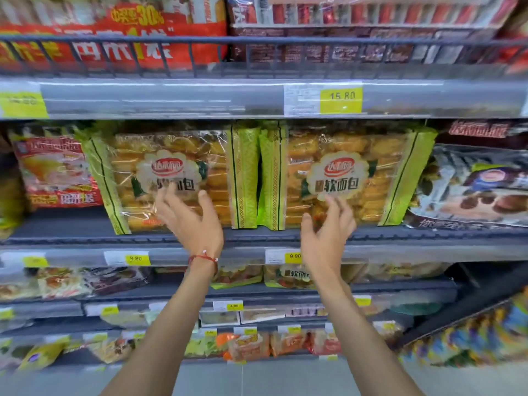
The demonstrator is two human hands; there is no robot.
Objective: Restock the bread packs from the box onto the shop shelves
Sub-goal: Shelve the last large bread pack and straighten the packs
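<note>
The left bread pack (171, 155) stands just beside the right bread pack (348, 150) near the front edge of the shelf (71, 231), my left hand (191, 221) and right hand (328, 232) before them.

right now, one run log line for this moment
left hand: open, at left bread pack | right hand: open, at right bread pack | packs: standing on shelf | box: not in view

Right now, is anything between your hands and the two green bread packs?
Nothing visible. The left hand is right at the left pack, the right hand at the right pack; both open, no item between.
</note>
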